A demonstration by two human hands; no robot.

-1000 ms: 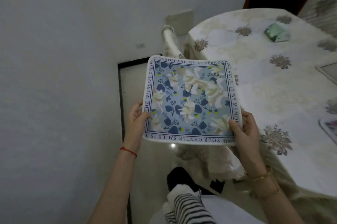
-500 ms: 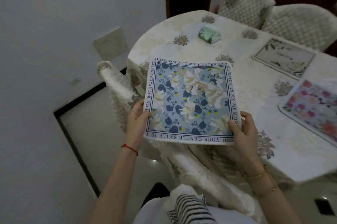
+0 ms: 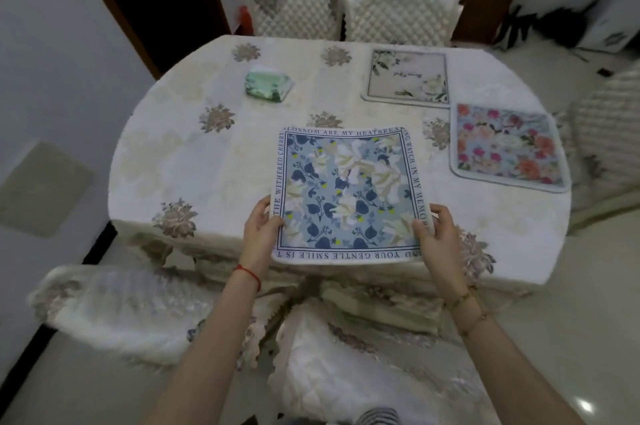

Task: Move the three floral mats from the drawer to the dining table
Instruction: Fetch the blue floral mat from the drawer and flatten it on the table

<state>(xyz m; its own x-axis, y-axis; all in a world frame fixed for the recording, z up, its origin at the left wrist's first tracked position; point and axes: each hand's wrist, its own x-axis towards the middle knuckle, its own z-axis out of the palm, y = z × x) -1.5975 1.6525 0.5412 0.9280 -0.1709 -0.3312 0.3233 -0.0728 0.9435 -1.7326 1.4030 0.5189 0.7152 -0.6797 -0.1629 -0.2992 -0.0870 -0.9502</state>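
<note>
Mat (image 3: 346, 192) now over the table (image 3: 194, 154); with my left hand (image 3: 260, 229) and right hand (image 3: 437, 237) gripping its near corners, I'd lower it flat, left of the others.

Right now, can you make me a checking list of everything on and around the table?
Surface: dining table under a cream flowered cloth.
Job's things: blue mat held over the near edge; cream mat and pink mat lie flat at the right.
Clutter: green packet at the far left.
Grippers: left hand and right hand grip the blue mat's near corners.
Cables: nothing seen.
Surroundings: covered chairs round the table, a dark doorway, a pale tiled floor.
</note>
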